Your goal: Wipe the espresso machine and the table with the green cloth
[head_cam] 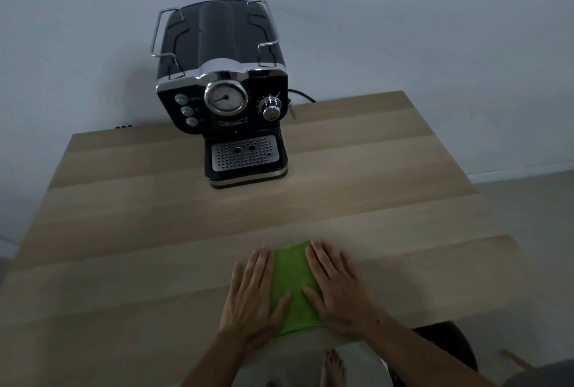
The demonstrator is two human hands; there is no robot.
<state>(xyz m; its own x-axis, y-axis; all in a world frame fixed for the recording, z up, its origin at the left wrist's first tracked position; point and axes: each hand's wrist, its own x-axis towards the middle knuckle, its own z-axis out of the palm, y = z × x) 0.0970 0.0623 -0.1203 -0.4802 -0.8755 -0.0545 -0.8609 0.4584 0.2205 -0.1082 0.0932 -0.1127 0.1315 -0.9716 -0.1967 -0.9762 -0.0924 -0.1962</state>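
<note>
A folded green cloth [293, 284] lies flat near the front edge of the light wooden table [155, 247]. My left hand [253, 296] rests palm down on the cloth's left side, fingers spread. My right hand [337, 287] lies flat on its right side in the same way. Neither hand grips the cloth; both press on it. The black espresso machine [222, 88] with chrome trim, a round gauge and a perforated drip tray stands at the table's far side, well beyond both hands.
A white wall rises behind the machine, and its black cable [302, 95] trails off to the right at the back. A dark round stool [447, 346] stands below the table's front right. My bare foot [334, 368] shows on the floor.
</note>
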